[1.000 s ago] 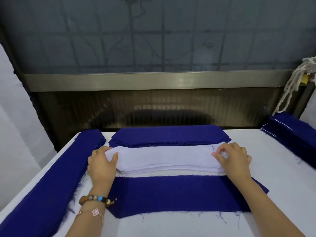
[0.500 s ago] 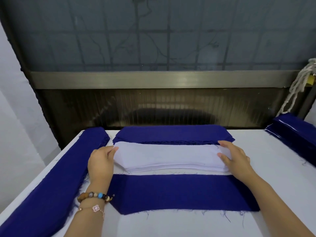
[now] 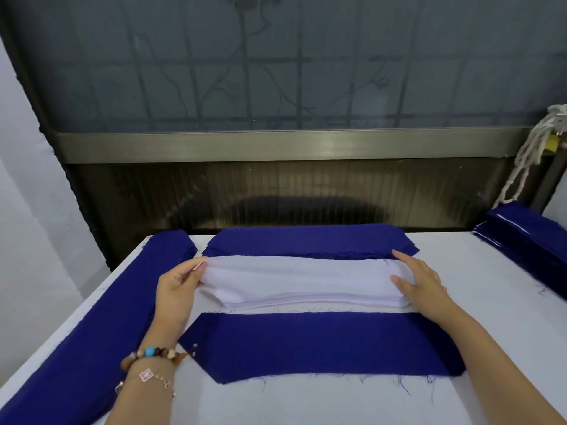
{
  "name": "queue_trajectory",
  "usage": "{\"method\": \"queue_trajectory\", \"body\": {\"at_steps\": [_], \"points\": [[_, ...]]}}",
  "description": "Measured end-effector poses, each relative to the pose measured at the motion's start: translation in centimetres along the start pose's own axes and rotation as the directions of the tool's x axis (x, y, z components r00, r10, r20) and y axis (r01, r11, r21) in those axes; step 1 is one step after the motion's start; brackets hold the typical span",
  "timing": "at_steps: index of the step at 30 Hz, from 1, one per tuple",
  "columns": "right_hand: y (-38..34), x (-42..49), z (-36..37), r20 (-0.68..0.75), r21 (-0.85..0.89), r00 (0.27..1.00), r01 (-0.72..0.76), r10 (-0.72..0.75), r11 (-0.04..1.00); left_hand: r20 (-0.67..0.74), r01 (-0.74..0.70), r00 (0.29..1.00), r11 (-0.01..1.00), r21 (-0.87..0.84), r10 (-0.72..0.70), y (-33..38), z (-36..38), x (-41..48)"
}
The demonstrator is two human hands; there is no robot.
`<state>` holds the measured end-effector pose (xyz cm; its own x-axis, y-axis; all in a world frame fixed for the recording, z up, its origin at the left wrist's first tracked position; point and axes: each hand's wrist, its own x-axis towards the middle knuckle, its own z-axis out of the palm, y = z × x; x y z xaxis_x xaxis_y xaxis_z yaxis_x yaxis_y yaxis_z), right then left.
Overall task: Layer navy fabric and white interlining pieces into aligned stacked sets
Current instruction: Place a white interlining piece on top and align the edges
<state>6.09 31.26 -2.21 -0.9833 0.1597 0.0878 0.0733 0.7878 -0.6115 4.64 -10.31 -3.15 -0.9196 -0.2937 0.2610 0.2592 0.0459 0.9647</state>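
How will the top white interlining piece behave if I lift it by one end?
Probably floppy: where the left hand pinches the top interlining piece, only that end lifts, curving limply. Likely very light, since a fingertip pinch raises it. It may shift the interlining stack beneath, though the right hand rests on its other end.
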Motion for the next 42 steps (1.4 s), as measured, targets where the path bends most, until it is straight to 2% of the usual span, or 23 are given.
{"method": "queue_trajectory", "body": {"at_steps": [4, 7, 12, 16, 18, 21, 26, 28, 32, 35, 38, 40, 42], "points": [[0.3, 0.0, -0.5, 0.025, 0.103, 1.000, -0.017, 0.014, 0.995, -0.020, 0.010, 1.000, 0.999, -0.033, -0.011, -0.1, 0.0, 0.1], [0.4, 0.2, -0.5, -0.006, 0.190, 0.999, -0.037, 0.038, 0.981, 0.044, -0.038, 0.998, 0.999, 0.020, 0.037, -0.3, -0.3, 0.0], [0.2, 0.6, -0.2, -0.164, 0.079, 0.984, -0.051, 0.064, 0.996, 0.018, 0.009, 1.000, 0.984, 0.177, -0.012, -1.1, -0.1, 0.3], [0.1, 0.4, -0.9, -0.209, -0.075, 0.977, 0.019, -0.034, 0.997, 0.049, -0.060, 0.998, 0.963, 0.262, 0.049, -1.1, 0.1, 0.5], [0.2, 0.1, -1.3, -0.175, -0.039, 0.981, 0.084, -0.090, 0.996, 0.046, -0.074, 0.997, 0.956, 0.284, 0.063, -1.1, 0.1, 0.5], [0.2, -0.5, -1.6, -0.031, 0.118, 0.994, 0.109, -0.106, 0.987, 0.051, -0.073, 0.997, 0.955, 0.288, 0.060, -1.2, 0.0, 0.7], [0.4, -0.8, -1.1, 0.075, 0.118, 0.979, 0.178, -0.188, 0.977, 0.055, -0.038, 0.998, 0.964, 0.265, 0.024, -1.1, 0.0, 0.6], [0.5, -0.8, -1.1, 0.078, 0.156, 0.983, 0.152, -0.166, 0.976, 0.054, -0.020, 0.999, 0.968, 0.249, 0.006, -1.0, 0.0, 0.4], [0.8, -0.2, -1.7, -0.004, 0.270, 0.996, 0.087, -0.089, 0.959, 0.013, -0.003, 1.000, 0.962, 0.274, -0.001, -0.8, 0.0, 0.3], [1.4, 0.1, -1.8, -0.038, 0.343, 0.996, -0.057, 0.075, 0.937, -0.011, 0.020, 1.000, 0.952, 0.304, -0.018, -0.8, 0.1, 0.2], [1.4, 0.1, -1.7, -0.092, 0.492, 0.972, -0.146, 0.218, 0.858, -0.013, -0.031, 0.999, 0.918, 0.396, 0.039, -0.6, 0.7, -0.2], [1.3, -0.2, -1.7, -0.205, 0.582, 0.930, -0.133, 0.304, 0.802, -0.028, -0.074, 0.995, 0.891, 0.449, 0.097, -0.1, 1.4, -0.7], [1.2, -0.7, -1.7, -0.311, 0.589, 0.873, -0.133, 0.375, 0.797, -0.049, -0.085, 0.991, 0.884, 0.460, 0.121, 0.5, 1.8, -1.2]]}}
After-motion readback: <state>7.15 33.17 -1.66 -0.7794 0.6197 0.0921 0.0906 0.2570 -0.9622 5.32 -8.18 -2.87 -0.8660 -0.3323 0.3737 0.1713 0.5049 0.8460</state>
